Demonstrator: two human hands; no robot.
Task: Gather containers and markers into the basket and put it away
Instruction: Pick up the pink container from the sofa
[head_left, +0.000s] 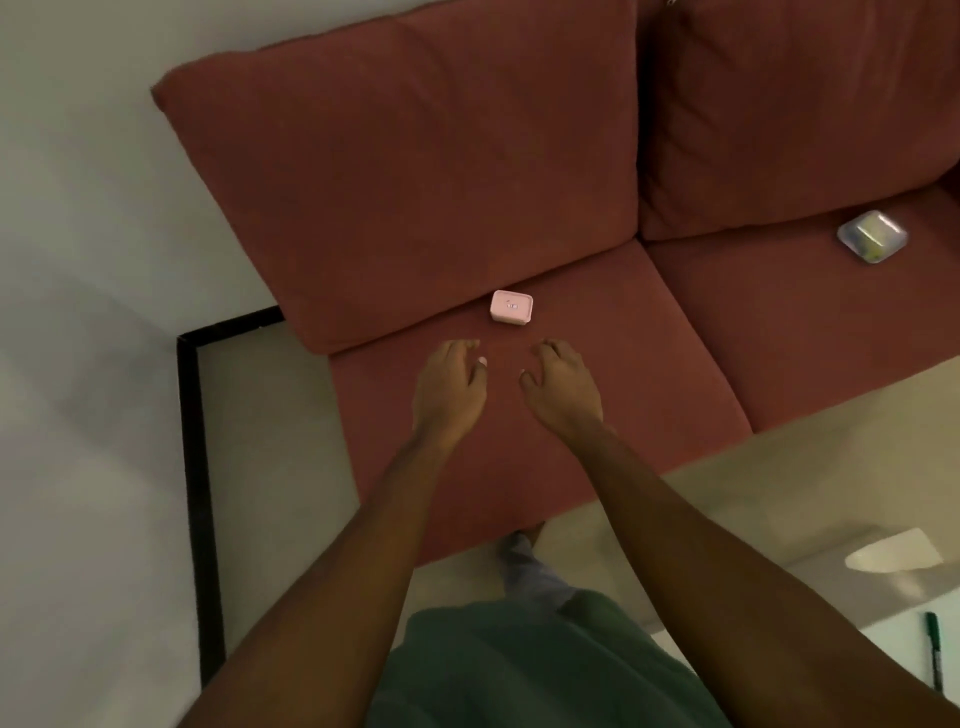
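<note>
So the small pink rectangular plastic container (511, 308) sits on the red fabric sofa seat (597, 364) just beyond my fingertips, long axis running left-right, roughly centred between my left hand (451, 387) and right hand (562, 387), both empty with fingers loosely spread, neither really nearer.

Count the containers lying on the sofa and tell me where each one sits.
2. A pink container on the left seat cushion, just ahead of both hands; a clear container on the right seat cushion near the frame's edge. More may lie outside the view.
</note>
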